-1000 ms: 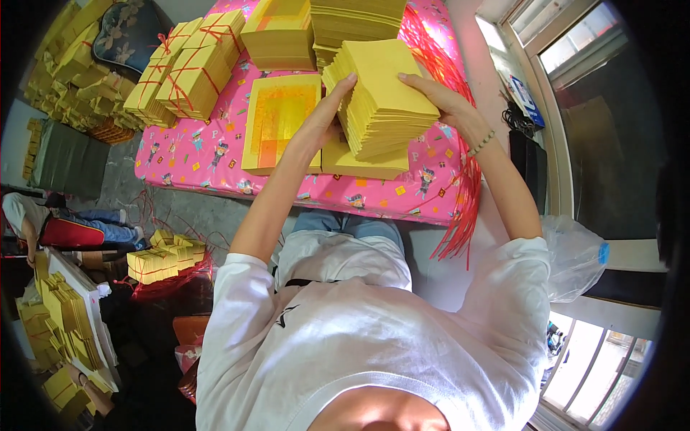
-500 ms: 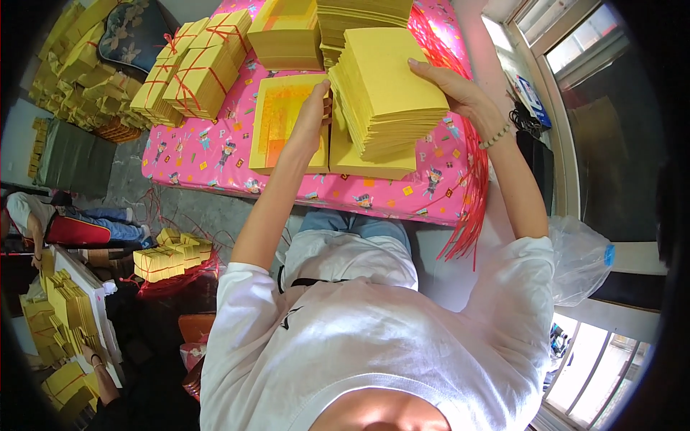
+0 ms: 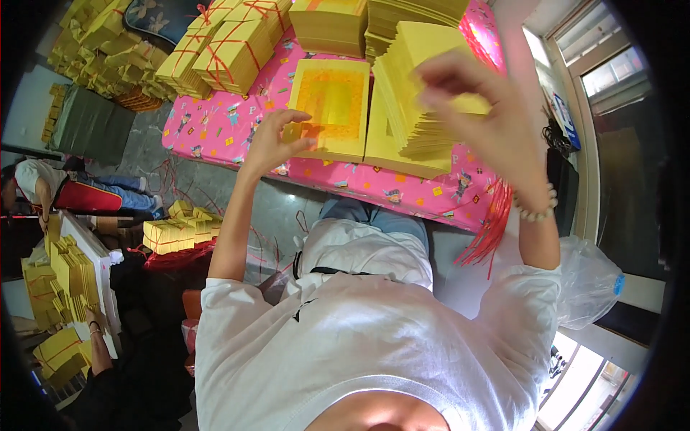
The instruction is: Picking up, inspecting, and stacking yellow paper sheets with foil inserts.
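My left hand [image 3: 277,140] is open, thumb and fingers spread at the left front corner of a yellow paper stack [image 3: 338,75] with an orange printed square on top. To its right, a fanned, leaning stack of plain yellow paper [image 3: 415,54] rests on a lower yellow stack [image 3: 384,152]. My right hand [image 3: 496,115] hangs over the right side of the leaning stack, blurred by motion. Its thumb and bent fingers are apart, and nothing shows between them. My right hand hides part of the leaning stack.
The pink patterned table [image 3: 208,136] also bears tied yellow bundles [image 3: 237,54] and taller stacks [image 3: 327,29]. Red strings [image 3: 496,215] hang off its right edge. At left, a person [image 3: 43,183] and another person's hand [image 3: 93,320] are near more yellow paper.
Both hands have let go of the plain paper stack, which now leans on the lower stack. My left hand has moved left and nearer; my right hand has lifted away to the right.
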Demonstrator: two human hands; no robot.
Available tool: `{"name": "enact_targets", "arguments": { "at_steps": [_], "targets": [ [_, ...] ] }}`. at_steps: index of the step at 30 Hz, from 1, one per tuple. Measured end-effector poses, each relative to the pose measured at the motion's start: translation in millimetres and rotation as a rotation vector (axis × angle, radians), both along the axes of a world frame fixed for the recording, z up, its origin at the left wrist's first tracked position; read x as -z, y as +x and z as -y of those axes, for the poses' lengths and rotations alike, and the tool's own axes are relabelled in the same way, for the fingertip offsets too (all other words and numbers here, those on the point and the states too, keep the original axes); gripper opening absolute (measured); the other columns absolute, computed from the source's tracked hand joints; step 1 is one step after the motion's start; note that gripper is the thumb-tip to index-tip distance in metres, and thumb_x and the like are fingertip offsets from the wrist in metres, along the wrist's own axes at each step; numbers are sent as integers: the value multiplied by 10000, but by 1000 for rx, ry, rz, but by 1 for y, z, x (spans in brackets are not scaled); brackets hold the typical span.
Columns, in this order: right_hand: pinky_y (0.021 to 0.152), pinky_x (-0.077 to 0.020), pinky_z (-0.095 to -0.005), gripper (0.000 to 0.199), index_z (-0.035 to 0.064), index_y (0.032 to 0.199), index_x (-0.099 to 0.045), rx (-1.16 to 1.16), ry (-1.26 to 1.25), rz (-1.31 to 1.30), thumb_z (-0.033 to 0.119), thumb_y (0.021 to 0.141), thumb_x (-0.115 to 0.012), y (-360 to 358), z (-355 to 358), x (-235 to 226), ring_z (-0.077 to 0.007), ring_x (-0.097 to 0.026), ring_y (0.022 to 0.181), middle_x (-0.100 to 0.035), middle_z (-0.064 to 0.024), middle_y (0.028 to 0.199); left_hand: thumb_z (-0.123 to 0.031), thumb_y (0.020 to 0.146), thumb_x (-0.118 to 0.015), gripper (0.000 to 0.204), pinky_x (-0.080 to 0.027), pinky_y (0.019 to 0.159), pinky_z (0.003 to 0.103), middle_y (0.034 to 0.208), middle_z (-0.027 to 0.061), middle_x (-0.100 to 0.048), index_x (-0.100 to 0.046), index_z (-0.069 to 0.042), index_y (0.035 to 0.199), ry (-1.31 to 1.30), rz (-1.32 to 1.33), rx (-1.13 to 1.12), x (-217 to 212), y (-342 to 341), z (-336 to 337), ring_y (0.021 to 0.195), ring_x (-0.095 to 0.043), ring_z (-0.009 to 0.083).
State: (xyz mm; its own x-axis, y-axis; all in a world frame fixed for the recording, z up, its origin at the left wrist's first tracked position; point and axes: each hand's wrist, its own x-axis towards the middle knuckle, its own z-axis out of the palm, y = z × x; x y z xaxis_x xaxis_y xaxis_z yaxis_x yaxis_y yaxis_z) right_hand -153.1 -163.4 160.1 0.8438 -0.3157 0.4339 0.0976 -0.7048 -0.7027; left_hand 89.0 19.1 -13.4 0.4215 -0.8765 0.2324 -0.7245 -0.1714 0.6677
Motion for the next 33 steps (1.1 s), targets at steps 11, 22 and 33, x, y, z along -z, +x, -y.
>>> {"name": "enact_targets", "arguments": {
  "at_steps": [11, 22, 33],
  "targets": [
    [651, -484, -406, 244, 29, 857, -568, -15, -495, -411, 182, 725, -703, 92, -53, 165, -305, -589, 789, -566, -126, 825, -140, 657, -754, 329, -414, 855, 376, 955, 62, -594, -633, -92, 958, 61, 179, 155, 16, 10, -9, 971, -515, 277],
    [652, -473, -405, 189, 48, 766, -651, -17, -298, -430, 223, 721, -706, 105, -39, 172, -304, -604, 757, -599, -114, 773, -238, 737, -717, 156, -443, 819, 364, 911, 59, -652, -711, -100, 807, -12, 16, 133, 26, 24, -13, 923, -567, 243],
    [657, -475, -389, 198, 40, 800, -672, -27, -240, -423, 228, 744, -696, 104, -32, 176, -298, -615, 753, -615, -119, 785, -276, 752, -714, 178, -429, 826, 353, 893, 50, -650, -719, -101, 785, -24, -55, 81, 34, 24, -9, 911, -568, 225]
  ]
}}
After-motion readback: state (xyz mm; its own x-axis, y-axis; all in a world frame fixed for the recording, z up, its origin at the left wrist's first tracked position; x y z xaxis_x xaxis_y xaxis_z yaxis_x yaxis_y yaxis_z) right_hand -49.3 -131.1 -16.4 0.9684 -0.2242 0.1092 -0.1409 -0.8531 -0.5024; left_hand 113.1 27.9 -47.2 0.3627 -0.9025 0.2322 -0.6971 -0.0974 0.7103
